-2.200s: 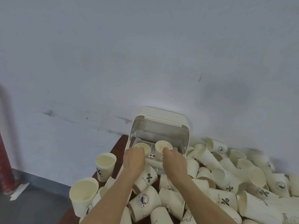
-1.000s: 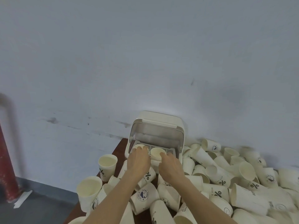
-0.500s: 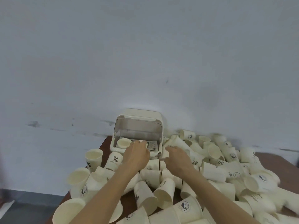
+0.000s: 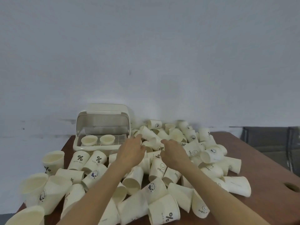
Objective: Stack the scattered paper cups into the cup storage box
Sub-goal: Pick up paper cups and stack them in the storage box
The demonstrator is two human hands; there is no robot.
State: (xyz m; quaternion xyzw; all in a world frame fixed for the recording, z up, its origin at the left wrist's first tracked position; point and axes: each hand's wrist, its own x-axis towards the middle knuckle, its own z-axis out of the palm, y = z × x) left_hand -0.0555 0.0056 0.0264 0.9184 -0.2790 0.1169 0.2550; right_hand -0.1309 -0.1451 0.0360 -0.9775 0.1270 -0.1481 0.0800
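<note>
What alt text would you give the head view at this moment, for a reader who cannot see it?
Both hands, left hand and right hand, reach into a heap of paper cups on a brown table, holding nothing visible. Behind, left, an open cup storage box against the wall holds two cup stacks.

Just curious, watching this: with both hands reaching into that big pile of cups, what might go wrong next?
The pile of cups is loose, so pulling one from under the left hand or right hand may roll its neighbours. Cups at the table's front left edge could drop off. The storage box seems light; a bump might shift it.
</note>
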